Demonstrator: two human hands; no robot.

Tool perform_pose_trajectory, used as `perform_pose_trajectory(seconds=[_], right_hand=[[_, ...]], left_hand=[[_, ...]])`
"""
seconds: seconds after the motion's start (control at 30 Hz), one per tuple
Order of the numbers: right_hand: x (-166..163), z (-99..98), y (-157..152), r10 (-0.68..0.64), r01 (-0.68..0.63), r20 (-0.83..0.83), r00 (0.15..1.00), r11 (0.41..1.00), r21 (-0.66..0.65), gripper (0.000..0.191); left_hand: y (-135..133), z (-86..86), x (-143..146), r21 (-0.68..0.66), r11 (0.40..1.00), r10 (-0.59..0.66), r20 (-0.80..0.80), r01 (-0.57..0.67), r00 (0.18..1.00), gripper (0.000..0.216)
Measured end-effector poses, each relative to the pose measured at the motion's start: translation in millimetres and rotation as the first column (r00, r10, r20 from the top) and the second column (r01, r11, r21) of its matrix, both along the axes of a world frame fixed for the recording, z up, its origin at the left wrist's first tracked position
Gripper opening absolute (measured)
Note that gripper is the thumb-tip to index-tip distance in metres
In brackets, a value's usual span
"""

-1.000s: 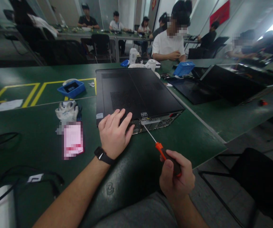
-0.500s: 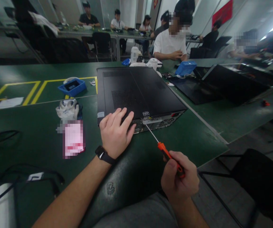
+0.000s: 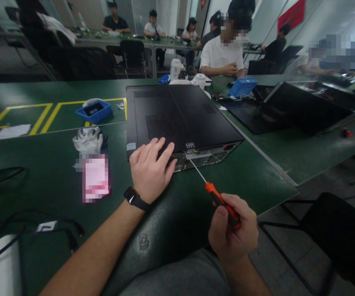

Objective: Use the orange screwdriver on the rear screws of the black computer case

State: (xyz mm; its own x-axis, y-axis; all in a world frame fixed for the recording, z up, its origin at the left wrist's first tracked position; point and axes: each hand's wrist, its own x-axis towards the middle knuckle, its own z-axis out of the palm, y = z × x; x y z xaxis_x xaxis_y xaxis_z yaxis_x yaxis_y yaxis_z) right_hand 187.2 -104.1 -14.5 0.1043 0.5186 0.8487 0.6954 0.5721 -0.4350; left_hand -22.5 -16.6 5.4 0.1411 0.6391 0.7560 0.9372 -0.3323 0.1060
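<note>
A black computer case (image 3: 180,117) lies flat on the green table (image 3: 41,176), its rear panel facing me. My left hand (image 3: 151,170) rests flat on the case's near edge, fingers stretched out, a black watch on the wrist. My right hand (image 3: 231,234) is closed round the orange and black handle of a long screwdriver (image 3: 209,191). The thin shaft runs up and left, and its tip meets the rear panel just below the case's top edge.
A blue tray (image 3: 93,111), white gloves (image 3: 87,139) and a blurred pink card (image 3: 95,176) lie left of the case. Black cables (image 3: 26,226) trail at the near left. An opened black case (image 3: 291,109) sits to the right. Several people sit at tables behind. A chair (image 3: 325,230) stands right.
My right hand has turned slightly on the screwdriver handle while the tip stays at the rear panel. The left hand holds still.
</note>
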Motion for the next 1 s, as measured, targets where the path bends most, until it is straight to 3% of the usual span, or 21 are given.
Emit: perform_pose_trajectory(seconds=[0.17, 0.47, 0.57, 0.73, 0.9, 1.0], right_hand=[[3, -4.5, -4, -0.082, 0.081, -0.008, 0.997, 0.995, -0.053, 0.027], [1, 2.1, 3, 0.042, -0.042, 0.019, 0.999, 0.999, -0.004, 0.033], [3, 0.7, 2, 0.002, -0.002, 0.017, 1.0, 1.0, 0.007, 0.037], [5, -8.7, -3, -0.096, 0.096, -0.005, 0.995, 0.994, -0.054, 0.026], [3, -3.5, 0, 0.04, -0.04, -0.02, 0.999, 0.999, -0.012, 0.033], [0, 2.5, 3, 0.057, -0.057, 0.004, 0.998, 0.998, 0.006, 0.035]], left_hand=[[0, 0.9, 0, 0.004, 1.0, 0.0, -0.004, 0.0, 1.0, 0.039], [-1, 0.6, 0, -0.015, 1.0, -0.002, 0.008, 0.002, 1.0, 0.04], [-1, 0.1, 0, -0.014, 1.0, -0.001, 0.016, 0.002, 1.0, 0.041], [-2, 0.8, 1, -0.024, 1.0, -0.008, 0.027, 0.009, 1.0, 0.042], [-2, 1.1, 1, -0.028, 1.0, -0.009, 0.035, 0.01, 0.999, 0.042], [-2, 0.3, 1, -0.03, 1.0, -0.007, 0.03, 0.008, 1.0, 0.041]])
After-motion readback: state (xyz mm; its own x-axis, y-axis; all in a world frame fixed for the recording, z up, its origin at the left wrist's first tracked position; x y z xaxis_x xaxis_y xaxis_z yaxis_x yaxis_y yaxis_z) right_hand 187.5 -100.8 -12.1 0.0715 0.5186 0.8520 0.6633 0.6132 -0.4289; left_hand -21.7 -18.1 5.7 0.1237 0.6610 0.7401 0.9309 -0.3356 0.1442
